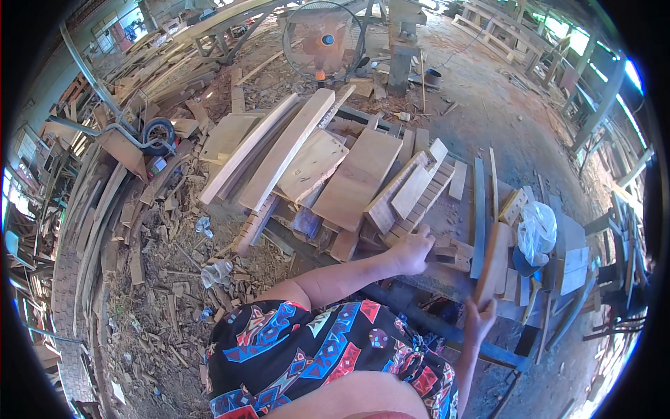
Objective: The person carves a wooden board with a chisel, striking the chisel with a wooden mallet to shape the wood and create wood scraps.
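My right hand grips the near end of a brown wooden board, which stands out away from me over the bench's right side. My left hand is closed at the near end of a slotted wooden strip; its fingers are curled, and whatever lies in them is hidden. Just beyond it, a short pale plank rests on other strips. A notched wood block lies just right of my left hand. Between the hands and farther out runs a long grey-blue strip.
Boards are piled left of my hands, among them a wide brown plank and a long pale beam. A clear plastic bag lies at right. A large fan stands beyond the bench. Wood scraps litter the ground at left.
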{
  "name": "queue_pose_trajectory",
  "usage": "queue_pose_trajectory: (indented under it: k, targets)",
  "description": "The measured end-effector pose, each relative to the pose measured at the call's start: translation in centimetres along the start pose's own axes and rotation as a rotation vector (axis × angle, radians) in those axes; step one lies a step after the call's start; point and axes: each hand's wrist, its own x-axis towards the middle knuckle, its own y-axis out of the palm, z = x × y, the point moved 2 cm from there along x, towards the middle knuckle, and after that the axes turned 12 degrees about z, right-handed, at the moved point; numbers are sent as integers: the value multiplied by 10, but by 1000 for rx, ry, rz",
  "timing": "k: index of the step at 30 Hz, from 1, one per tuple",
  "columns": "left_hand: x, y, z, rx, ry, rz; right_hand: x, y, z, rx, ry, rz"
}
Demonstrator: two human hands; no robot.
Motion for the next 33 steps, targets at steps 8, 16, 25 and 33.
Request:
queue_pose_trajectory:
  k: [8,16,25,33]
  targets:
    - [6,7,-3,109,-53,-25,12,-59,-43,-454,281,-116]
    - [22,-1,0,239,-48,100,6,-54,-55,-542,240,-186]
    - [23,-37,0,-210,83,297,6,-54,-49,-438,237,-139]
    - [5,-15,43,-1702,-229,558,6,-53,-43,-448,264,-97]
